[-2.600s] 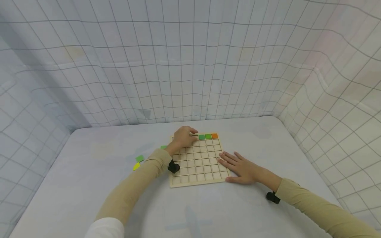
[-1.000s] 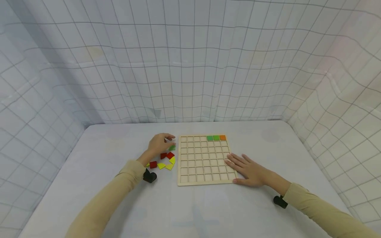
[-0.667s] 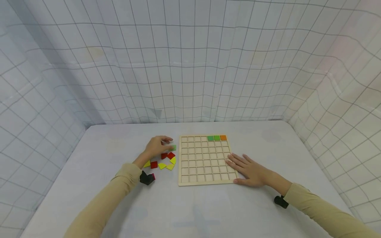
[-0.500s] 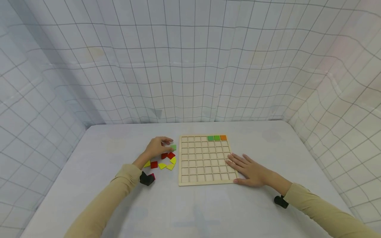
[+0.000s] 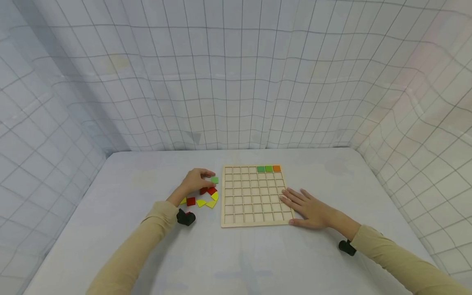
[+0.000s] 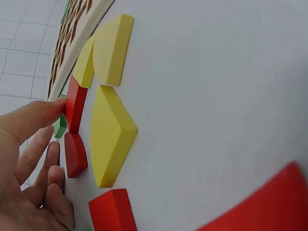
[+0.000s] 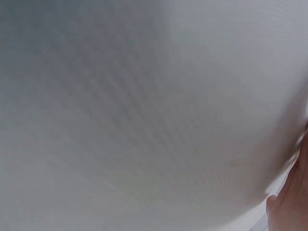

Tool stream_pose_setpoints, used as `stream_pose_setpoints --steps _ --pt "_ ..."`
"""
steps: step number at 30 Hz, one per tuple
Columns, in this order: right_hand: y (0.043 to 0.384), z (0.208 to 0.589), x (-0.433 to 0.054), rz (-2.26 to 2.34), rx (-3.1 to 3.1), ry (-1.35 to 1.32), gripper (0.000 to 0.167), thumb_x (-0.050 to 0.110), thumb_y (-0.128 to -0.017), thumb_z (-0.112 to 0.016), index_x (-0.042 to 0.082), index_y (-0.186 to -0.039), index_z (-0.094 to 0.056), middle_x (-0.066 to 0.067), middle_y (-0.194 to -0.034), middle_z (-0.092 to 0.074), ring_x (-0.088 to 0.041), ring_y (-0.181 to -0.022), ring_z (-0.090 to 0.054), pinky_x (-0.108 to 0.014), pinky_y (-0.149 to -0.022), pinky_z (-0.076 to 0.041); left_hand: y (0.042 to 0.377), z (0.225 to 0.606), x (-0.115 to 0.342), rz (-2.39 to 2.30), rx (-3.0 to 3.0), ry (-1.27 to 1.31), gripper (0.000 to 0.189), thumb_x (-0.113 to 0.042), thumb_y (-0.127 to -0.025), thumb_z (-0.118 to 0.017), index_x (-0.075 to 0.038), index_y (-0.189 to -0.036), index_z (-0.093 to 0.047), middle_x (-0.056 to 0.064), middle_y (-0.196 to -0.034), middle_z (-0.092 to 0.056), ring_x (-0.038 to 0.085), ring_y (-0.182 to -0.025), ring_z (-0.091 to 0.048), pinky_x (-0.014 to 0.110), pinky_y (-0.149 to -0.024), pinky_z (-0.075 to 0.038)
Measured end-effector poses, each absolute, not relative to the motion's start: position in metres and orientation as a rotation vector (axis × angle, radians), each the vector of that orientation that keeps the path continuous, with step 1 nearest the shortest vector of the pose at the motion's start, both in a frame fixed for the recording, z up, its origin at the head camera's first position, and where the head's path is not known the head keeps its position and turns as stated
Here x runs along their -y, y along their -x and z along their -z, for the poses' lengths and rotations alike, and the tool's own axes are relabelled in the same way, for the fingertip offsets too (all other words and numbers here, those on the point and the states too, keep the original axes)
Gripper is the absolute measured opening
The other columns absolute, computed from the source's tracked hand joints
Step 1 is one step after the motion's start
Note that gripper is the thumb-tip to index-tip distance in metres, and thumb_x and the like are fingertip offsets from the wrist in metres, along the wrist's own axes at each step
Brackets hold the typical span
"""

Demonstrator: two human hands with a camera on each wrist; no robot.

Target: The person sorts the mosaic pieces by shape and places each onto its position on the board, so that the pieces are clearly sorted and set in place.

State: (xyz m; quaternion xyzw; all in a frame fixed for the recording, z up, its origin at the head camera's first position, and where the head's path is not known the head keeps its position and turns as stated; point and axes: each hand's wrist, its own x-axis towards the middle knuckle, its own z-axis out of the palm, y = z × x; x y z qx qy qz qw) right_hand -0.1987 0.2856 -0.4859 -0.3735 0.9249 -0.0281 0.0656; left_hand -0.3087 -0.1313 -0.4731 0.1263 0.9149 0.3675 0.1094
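My left hand [image 5: 194, 180] is at the left side of a wooden grid board [image 5: 254, 224], pinching a small green square tile [image 5: 214, 180] between thumb and forefinger. In the left wrist view, the thumb and a fingertip sit on either side of that green tile [image 6: 59, 126], which the thumb partly hides. Beside the hand lie red tiles [image 6: 75, 103] and yellow tiles [image 6: 111, 137], some with a rounded edge. My right hand [image 5: 309, 209] lies flat with fingers spread, its fingertips resting on the board's right edge. Only a sliver of the right hand [image 7: 291, 207] shows in the right wrist view.
Along the board's far row, at its right end, sit a teal-green tile [image 5: 261, 169], a green tile [image 5: 268, 168] and an orange tile [image 5: 277, 168]. A white cloth [image 5: 236, 254] covers the table. Gridded white curtain [image 5: 236, 82] hangs behind and at both sides.
My left hand has come back from the board's far row to the loose tiles at left. Its forefinger has since closed toward the thumb at the green tile. The right hand stays in place.
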Motion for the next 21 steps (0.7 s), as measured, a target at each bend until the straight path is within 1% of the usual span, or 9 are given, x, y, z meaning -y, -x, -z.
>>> stream_pose_setpoints --steps 5,10,13,18,21 --pt "0.1984 0.4837 -0.2849 0.097 -2.791 1.129 0.077 0.054 -0.097 -0.044 0.015 -0.156 -0.013 -0.007 -0.163 -0.009 -0.029 -0.15 -0.01 -0.06 -0.115 -0.013 0.3088 0.4749 0.1292 -1.089 -2.706 -0.331 0.042 -0.025 -0.082 -0.075 -0.007 -0.12 -0.067 0.016 -0.122 -0.065 0.026 -0.1 -0.059 0.036 -0.086 -0.05" --pt "0.1974 0.4831 -0.2849 0.1 -2.798 1.15 0.077 0.053 -0.097 -0.045 0.013 -0.155 -0.016 -0.01 -0.162 -0.013 -0.032 -0.149 -0.013 -0.061 -0.114 -0.015 0.3087 0.4783 0.1259 -1.087 -2.731 -0.289 0.041 -0.027 -0.082 -0.075 -0.008 -0.118 -0.068 0.015 -0.121 -0.066 0.023 -0.092 -0.058 0.028 -0.076 -0.047" --pt "0.1966 0.4823 -0.2844 0.108 -2.805 1.168 0.076 0.052 -0.097 -0.046 0.011 -0.154 -0.019 -0.012 -0.161 -0.015 -0.034 -0.148 -0.016 -0.062 -0.113 -0.017 0.3081 0.4785 0.125 -1.093 -2.731 -0.255 0.04 -0.027 -0.081 -0.074 -0.009 -0.117 -0.069 0.014 -0.12 -0.066 0.022 -0.089 -0.056 0.026 -0.072 -0.045" --pt "0.1963 0.4817 -0.2834 0.106 -2.811 1.175 0.076 0.051 -0.097 -0.047 0.01 -0.154 -0.02 -0.013 -0.161 -0.017 -0.035 -0.148 -0.016 -0.063 -0.113 -0.018 0.3072 0.4776 0.1259 -1.097 -2.727 -0.227 0.04 -0.028 -0.081 -0.075 -0.011 -0.117 -0.069 0.012 -0.12 -0.066 0.022 -0.091 -0.057 0.025 -0.073 -0.043" --pt "0.1971 0.4828 -0.2835 0.096 -2.803 1.159 0.076 0.052 -0.097 -0.046 0.012 -0.155 -0.018 -0.011 -0.162 -0.014 -0.033 -0.148 -0.014 -0.062 -0.114 -0.016 0.3067 0.4763 0.1268 -1.093 -2.731 -0.234 0.039 -0.028 -0.081 -0.075 -0.011 -0.116 -0.07 0.012 -0.12 -0.067 0.024 -0.096 -0.058 0.029 -0.077 -0.046"
